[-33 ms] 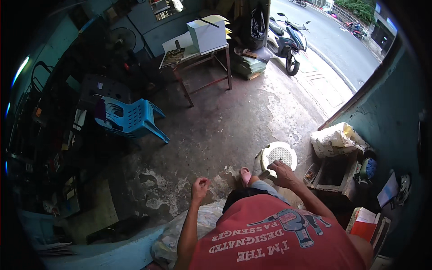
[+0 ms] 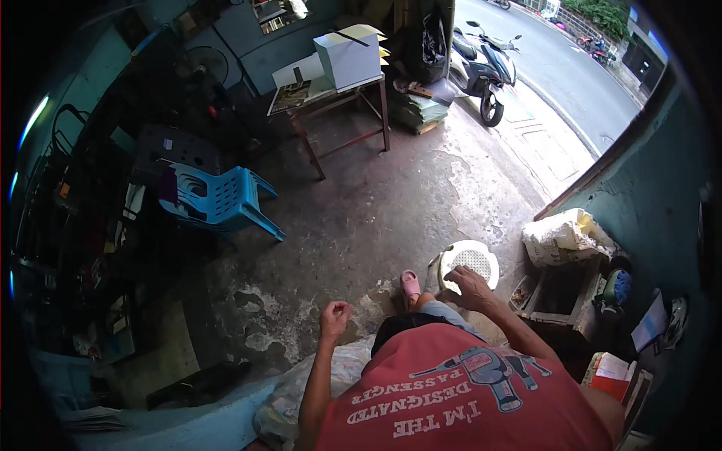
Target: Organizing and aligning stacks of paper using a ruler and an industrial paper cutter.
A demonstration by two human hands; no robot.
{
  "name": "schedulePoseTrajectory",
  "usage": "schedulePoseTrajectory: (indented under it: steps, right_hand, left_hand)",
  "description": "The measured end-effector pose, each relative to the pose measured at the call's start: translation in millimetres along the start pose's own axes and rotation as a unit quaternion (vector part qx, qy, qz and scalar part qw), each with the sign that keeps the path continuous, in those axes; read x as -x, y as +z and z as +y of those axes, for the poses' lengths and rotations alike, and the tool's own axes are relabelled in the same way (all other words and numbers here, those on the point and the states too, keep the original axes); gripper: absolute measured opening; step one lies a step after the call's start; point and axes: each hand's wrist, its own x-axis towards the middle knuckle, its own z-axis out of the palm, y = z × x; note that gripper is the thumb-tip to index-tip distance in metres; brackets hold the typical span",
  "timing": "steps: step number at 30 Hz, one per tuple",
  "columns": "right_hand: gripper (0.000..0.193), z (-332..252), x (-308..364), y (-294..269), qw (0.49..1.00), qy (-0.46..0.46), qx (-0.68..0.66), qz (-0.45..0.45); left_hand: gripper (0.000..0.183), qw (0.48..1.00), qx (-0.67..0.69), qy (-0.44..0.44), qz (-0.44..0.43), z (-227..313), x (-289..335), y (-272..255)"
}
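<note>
My left hand (image 2: 335,320) is held out over the floor to the left of my body, its fingers curled inward, with nothing showing in them. In front of me on the right, my right hand (image 2: 472,289) has its fingers apart and bent downward, beside the near edge of a round white plastic stool (image 2: 475,258) with a perforated top. From this angle I cannot tell whether the hand touches the stool, and no held thing shows in it. A pink clog (image 2: 410,283) on my foot is between my hands.
Stacked blue plastic chairs (image 2: 226,197) stand to the left. A metal-legged table (image 2: 340,96) bears a tall paper stack (image 2: 351,62). A white sack (image 2: 565,237) lies on a wooden crate (image 2: 562,301) at the right. A motorcycle (image 2: 485,71) is parked outside the doorway.
The view has shifted very slightly. My right hand sits a touch farther right in the picture, and the clogged foot appears slightly higher.
</note>
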Motion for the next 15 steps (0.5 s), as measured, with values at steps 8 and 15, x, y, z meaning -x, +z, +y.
schedulePoseTrajectory:
  steps: [8,15]
  right_hand:
    - [0.036,88,-266,-60,0.998,-0.038,-0.030,0.040]
    - [0.039,122,-504,-197,0.984,-0.070,-0.013,0.164]
  left_hand:
    - [0.041,0.975,0.061,-0.213,-0.011,57,-137,29]
    - [0.037,0.999,0.022,-0.033,-0.018,142,-329,17]
